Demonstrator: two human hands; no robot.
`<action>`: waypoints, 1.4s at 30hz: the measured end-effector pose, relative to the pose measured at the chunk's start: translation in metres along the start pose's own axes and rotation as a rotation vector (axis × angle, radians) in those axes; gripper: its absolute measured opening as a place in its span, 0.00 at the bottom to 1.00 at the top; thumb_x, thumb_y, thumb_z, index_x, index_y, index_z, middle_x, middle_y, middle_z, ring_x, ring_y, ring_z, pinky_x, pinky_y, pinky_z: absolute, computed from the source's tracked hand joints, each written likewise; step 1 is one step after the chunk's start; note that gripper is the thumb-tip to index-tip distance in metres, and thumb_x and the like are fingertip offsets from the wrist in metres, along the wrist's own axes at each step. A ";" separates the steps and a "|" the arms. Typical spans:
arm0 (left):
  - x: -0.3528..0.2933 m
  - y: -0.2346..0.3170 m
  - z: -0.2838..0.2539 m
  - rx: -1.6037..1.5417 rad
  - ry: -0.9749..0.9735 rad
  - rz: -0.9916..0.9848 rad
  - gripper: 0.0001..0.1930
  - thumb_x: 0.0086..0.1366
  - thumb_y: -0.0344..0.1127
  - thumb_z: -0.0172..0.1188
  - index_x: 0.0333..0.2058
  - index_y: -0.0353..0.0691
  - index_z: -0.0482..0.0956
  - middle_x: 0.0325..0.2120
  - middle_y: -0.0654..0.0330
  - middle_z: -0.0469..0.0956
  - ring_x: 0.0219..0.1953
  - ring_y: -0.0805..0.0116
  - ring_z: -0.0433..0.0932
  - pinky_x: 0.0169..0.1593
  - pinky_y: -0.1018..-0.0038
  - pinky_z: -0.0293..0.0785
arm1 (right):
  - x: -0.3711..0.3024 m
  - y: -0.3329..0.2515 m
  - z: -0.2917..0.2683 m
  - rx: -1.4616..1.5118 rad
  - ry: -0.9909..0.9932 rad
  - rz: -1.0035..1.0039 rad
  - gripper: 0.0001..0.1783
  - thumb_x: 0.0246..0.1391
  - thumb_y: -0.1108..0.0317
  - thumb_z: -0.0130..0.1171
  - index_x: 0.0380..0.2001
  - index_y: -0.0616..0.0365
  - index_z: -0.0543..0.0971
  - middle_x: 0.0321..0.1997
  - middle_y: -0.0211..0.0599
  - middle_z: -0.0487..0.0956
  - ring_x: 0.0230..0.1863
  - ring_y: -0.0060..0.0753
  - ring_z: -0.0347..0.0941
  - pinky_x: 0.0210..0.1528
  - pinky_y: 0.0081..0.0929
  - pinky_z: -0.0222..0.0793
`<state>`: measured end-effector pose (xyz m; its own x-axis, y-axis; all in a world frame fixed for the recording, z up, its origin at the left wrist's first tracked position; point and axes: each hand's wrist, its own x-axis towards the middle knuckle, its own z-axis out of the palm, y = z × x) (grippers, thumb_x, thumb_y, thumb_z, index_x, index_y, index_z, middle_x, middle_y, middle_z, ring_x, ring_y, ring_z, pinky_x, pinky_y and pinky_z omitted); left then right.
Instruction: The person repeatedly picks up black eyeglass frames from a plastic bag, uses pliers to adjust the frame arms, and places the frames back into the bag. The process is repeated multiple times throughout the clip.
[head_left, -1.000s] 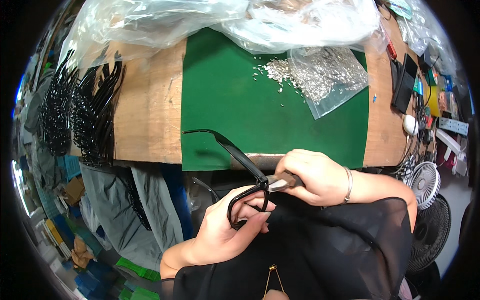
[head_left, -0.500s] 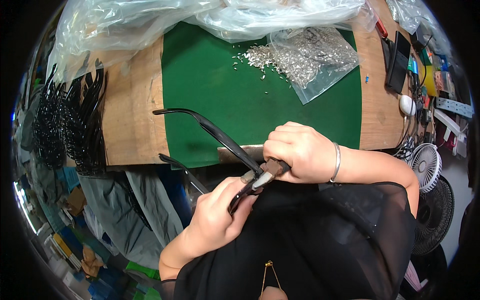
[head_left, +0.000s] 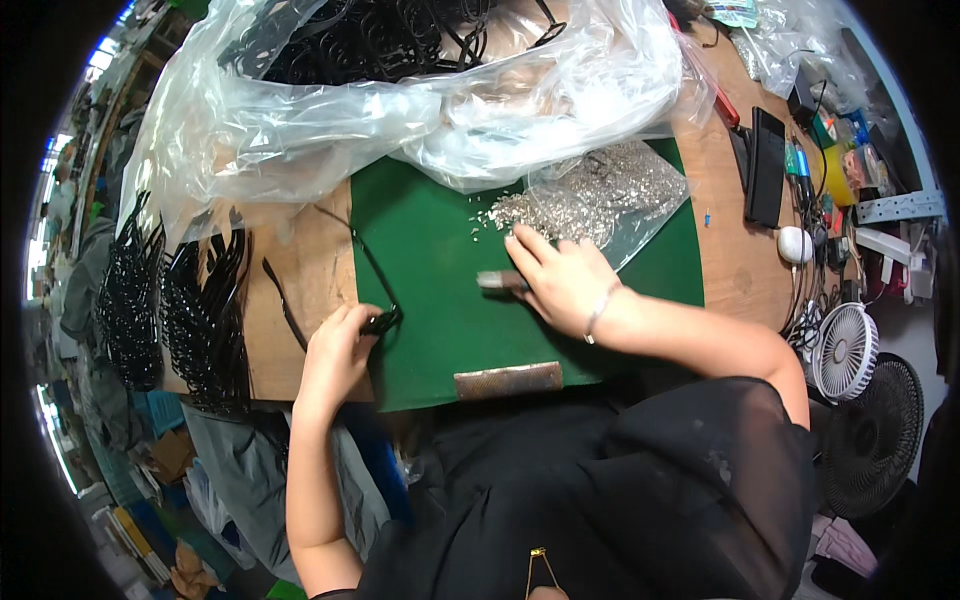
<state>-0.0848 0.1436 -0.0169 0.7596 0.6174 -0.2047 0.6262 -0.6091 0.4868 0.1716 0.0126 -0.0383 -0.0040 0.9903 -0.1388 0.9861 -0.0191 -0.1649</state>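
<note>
Left hand pinching black glasses frame at eight o'clock, right hand gripping pliers, forefinger by silver chips, one o'clock

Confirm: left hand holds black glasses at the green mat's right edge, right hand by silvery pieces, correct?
Wrong edge: the head view shows the left hand holding the black glasses at the left edge of the green mat. The rest stands.

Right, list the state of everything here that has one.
Glasses, held in left hand, unfolded.
Pliers, partly hidden under right hand.
Silvery pieces, some bagged, some loose.
Small clear bag, partly filled.
Large clear bag, crumpled, black frames inside.
Green mat, spread out.
Black phone, no lit screen.
White fan, running or not, can't tell.
</note>
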 end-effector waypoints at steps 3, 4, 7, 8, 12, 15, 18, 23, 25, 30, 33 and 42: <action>0.011 0.007 -0.008 0.039 -0.065 0.062 0.19 0.44 0.21 0.59 0.39 0.37 0.70 0.30 0.53 0.71 0.33 0.57 0.71 0.37 0.70 0.68 | -0.036 0.003 -0.005 0.068 -0.042 -0.037 0.30 0.42 0.62 0.56 0.49 0.63 0.64 0.55 0.45 0.62 0.31 0.40 0.72 0.33 0.34 0.65; 0.018 0.016 -0.012 -0.022 -0.045 0.046 0.22 0.43 0.22 0.61 0.41 0.36 0.68 0.32 0.53 0.71 0.34 0.57 0.72 0.38 0.69 0.69 | -0.042 0.002 -0.007 0.115 -0.053 -0.055 0.30 0.42 0.62 0.56 0.49 0.65 0.64 0.54 0.46 0.63 0.31 0.40 0.72 0.33 0.35 0.66; 0.087 0.072 -0.023 -0.244 0.254 0.350 0.17 0.50 0.27 0.58 0.41 0.35 0.69 0.33 0.55 0.73 0.34 0.63 0.74 0.38 0.73 0.70 | -0.041 0.002 -0.009 0.161 -0.072 -0.054 0.29 0.42 0.63 0.56 0.49 0.64 0.64 0.52 0.43 0.64 0.32 0.39 0.72 0.34 0.34 0.65; 0.122 0.088 -0.027 -0.199 0.314 0.372 0.14 0.53 0.30 0.57 0.39 0.34 0.70 0.31 0.54 0.74 0.34 0.63 0.74 0.38 0.74 0.69 | -0.039 0.003 -0.008 0.173 -0.069 -0.051 0.29 0.42 0.63 0.56 0.49 0.64 0.64 0.52 0.43 0.64 0.32 0.39 0.72 0.34 0.33 0.65; 0.274 0.090 -0.002 0.092 0.726 0.159 0.14 0.53 0.35 0.56 0.39 0.36 0.71 0.34 0.50 0.73 0.37 0.55 0.73 0.41 0.64 0.69 | -0.038 -0.001 -0.006 0.067 0.008 -0.087 0.31 0.39 0.62 0.58 0.50 0.60 0.65 0.53 0.40 0.65 0.32 0.35 0.70 0.34 0.31 0.63; 0.284 0.118 0.021 0.140 0.865 0.163 0.17 0.52 0.31 0.55 0.42 0.37 0.67 0.39 0.49 0.68 0.41 0.51 0.69 0.43 0.64 0.68 | -0.045 0.006 0.002 0.083 0.137 -0.103 0.31 0.35 0.65 0.57 0.48 0.60 0.68 0.52 0.37 0.66 0.29 0.30 0.67 0.31 0.29 0.59; 0.305 0.129 0.026 0.338 0.850 0.513 0.09 0.48 0.26 0.52 0.32 0.36 0.70 0.30 0.52 0.69 0.36 0.56 0.71 0.41 0.66 0.69 | -0.045 0.008 0.009 0.085 0.195 -0.084 0.29 0.32 0.66 0.56 0.46 0.59 0.70 0.51 0.34 0.68 0.27 0.28 0.66 0.29 0.28 0.57; 0.325 0.129 0.037 0.827 0.585 0.184 0.22 0.53 0.36 0.50 0.48 0.38 0.68 0.48 0.52 0.66 0.59 0.49 0.53 0.54 0.35 0.28 | -0.043 0.006 0.009 0.116 0.250 -0.082 0.27 0.31 0.68 0.56 0.43 0.58 0.71 0.49 0.32 0.70 0.25 0.26 0.64 0.28 0.27 0.56; 0.319 0.125 0.042 0.755 0.400 0.249 0.18 0.55 0.37 0.48 0.45 0.39 0.70 0.43 0.49 0.70 0.56 0.49 0.58 0.56 0.37 0.22 | -0.044 0.005 0.014 0.119 0.281 -0.065 0.26 0.31 0.68 0.56 0.42 0.57 0.72 0.49 0.31 0.70 0.24 0.26 0.63 0.27 0.27 0.54; 0.317 0.103 0.055 0.871 0.597 0.228 0.07 0.53 0.33 0.48 0.25 0.42 0.75 0.27 0.55 0.77 0.48 0.57 0.69 0.55 0.35 0.26 | -0.045 0.001 0.022 0.102 0.338 -0.044 0.30 0.27 0.67 0.60 0.43 0.57 0.72 0.50 0.31 0.70 0.24 0.27 0.63 0.28 0.27 0.54; 0.305 0.109 0.062 0.760 0.908 0.353 0.04 0.52 0.32 0.49 0.23 0.43 0.73 0.21 0.59 0.75 0.34 0.60 0.76 0.52 0.36 0.41 | -0.045 0.005 0.022 0.077 0.349 -0.034 0.29 0.28 0.67 0.59 0.43 0.56 0.72 0.50 0.31 0.70 0.24 0.27 0.63 0.28 0.27 0.54; 0.290 0.084 -0.027 0.305 0.563 0.568 0.07 0.52 0.27 0.50 0.32 0.43 0.70 0.22 0.56 0.75 0.27 0.55 0.75 0.29 0.66 0.70 | -0.047 -0.004 0.022 0.076 0.413 -0.091 0.27 0.30 0.67 0.58 0.42 0.56 0.72 0.49 0.31 0.70 0.27 0.28 0.66 0.28 0.30 0.57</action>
<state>0.1832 0.2854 -0.0125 0.8226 0.2838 0.4927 0.2581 -0.9585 0.1212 0.1644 -0.0366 -0.0530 -0.0083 0.9601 0.2794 0.9697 0.0759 -0.2321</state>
